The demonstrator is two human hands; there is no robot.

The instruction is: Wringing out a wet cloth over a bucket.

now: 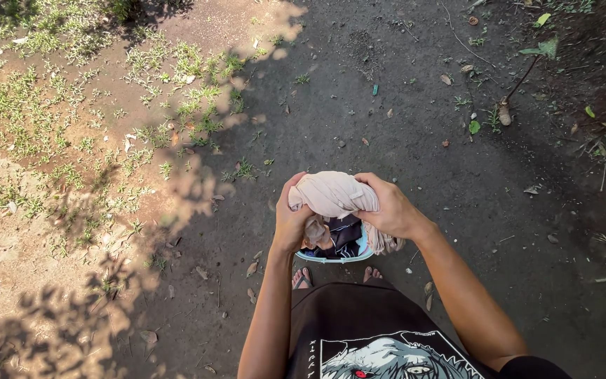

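Beige cloth (332, 193) twisted, long axis left-right, spanning both hands. Left hand (290, 219) grips left end, right hand (391, 210) right end; directly above basin (337, 257) of clothes.

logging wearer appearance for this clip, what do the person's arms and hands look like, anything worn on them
Both arms are bare from the upper arm down, no sleeves over the forearms. The left hand and right hand wear no gloves; no watch, ring or bracelet shows. A black short sleeve edge appears at the right upper arm.
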